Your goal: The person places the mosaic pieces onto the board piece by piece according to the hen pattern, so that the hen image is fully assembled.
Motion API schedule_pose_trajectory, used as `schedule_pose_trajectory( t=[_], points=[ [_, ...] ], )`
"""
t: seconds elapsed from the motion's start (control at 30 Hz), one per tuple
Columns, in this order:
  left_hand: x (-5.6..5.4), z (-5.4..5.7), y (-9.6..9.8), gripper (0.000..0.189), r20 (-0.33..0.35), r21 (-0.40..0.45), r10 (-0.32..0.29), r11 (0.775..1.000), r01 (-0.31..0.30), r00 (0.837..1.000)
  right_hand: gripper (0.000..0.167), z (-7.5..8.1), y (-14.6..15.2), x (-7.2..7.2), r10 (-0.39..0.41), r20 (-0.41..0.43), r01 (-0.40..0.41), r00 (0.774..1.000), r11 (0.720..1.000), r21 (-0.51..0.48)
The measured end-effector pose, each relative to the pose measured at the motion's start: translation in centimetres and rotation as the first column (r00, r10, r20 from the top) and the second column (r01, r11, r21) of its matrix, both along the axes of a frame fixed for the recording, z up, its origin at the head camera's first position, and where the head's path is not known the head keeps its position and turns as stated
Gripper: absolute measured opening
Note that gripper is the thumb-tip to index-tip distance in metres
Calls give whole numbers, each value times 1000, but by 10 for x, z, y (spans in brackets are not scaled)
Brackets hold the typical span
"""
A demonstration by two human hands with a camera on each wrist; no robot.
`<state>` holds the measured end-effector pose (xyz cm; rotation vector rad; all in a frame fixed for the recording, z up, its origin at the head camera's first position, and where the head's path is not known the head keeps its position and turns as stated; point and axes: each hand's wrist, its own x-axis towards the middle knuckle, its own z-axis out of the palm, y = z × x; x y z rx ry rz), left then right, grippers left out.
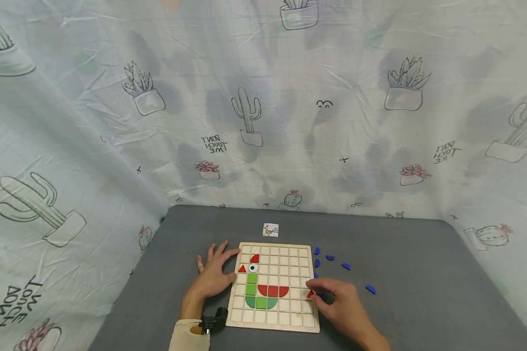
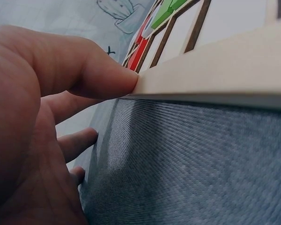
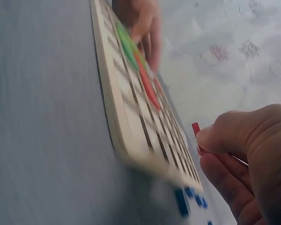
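Observation:
A wooden grid board (image 1: 290,314) lies on the grey table, with red, green and eye-marked tiles forming a bird-like figure on its left half. Along the board's left edge, my left hand (image 1: 212,278) rests with fingers spread; its thumb (image 2: 110,75) touches the wooden rim. Over the right edge, my right hand (image 1: 344,304) pinches a small red piece (image 3: 195,129) between thumb and fingers. The piece is partly covered by the fingertips, so its full shape is hidden. The green square tiles (image 1: 251,289) stack upward to the round eye tile (image 1: 253,268).
Several blue half-round pieces (image 1: 346,266) lie scattered on the table right of the board. A small picture card (image 1: 270,230) sits beyond the board's far edge. A cactus-print cloth (image 1: 290,122) hangs behind the grey table (image 1: 404,253) and on both sides.

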<state>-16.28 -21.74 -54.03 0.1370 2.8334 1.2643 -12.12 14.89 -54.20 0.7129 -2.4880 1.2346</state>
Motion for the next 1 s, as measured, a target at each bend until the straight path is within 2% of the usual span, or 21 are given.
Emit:
schedule_pose_trajectory(
  t=[0.07, 0.13, 0.23, 0.3, 0.4, 0.5, 0.7, 0.8, 1.0],
  points=[
    [0, 0, 0, 68, 2, 1, 0, 1000, 0, 1000, 35, 0, -10, 5, 23, 20, -23, 1000, 999, -24],
    [1, 0, 0, 68, 1, 3, 2, 1000, -2, 1000, 33, -1, -21, 9, 36, 75, -33, 997, 999, -39],
    [2, 0, 0, 68, 4, 6, 3, 1000, -3, 1000, 30, -2, -37, 16, 62, 163, -55, 985, 997, -50],
    [2, 0, 0, 68, 5, 8, 2, 1000, -2, 1000, 30, -3, -47, 19, 93, 190, -83, 977, 995, -63],
    [2, 1, 0, 68, 8, 9, 1, 1000, -1, 1000, 32, -6, -60, 22, 157, 180, -141, 971, 985, -101],
    [1, 0, 0, 68, 5, 2, 4, 1000, -4, 1000, 33, -9, -72, 22, 213, 136, -197, 967, 973, -122],
    [0, -2, 1, 68, -9, -14, 8, 1000, -9, 1000, 36, -15, -93, 25, 260, -23, -261, 965, 963, -66],
    [0, -2, 0, 67, -11, -11, 6, 1000, -6, 1000, 34, -14, -99, 27, 279, -22, -280, 960, 960, -15],
    [0, 0, -1, 67, -7, -1, -3, 1000, 3, 1000, 30, -10, -104, 29, 309, 77, -314, 948, 947, 59]
  ],
)
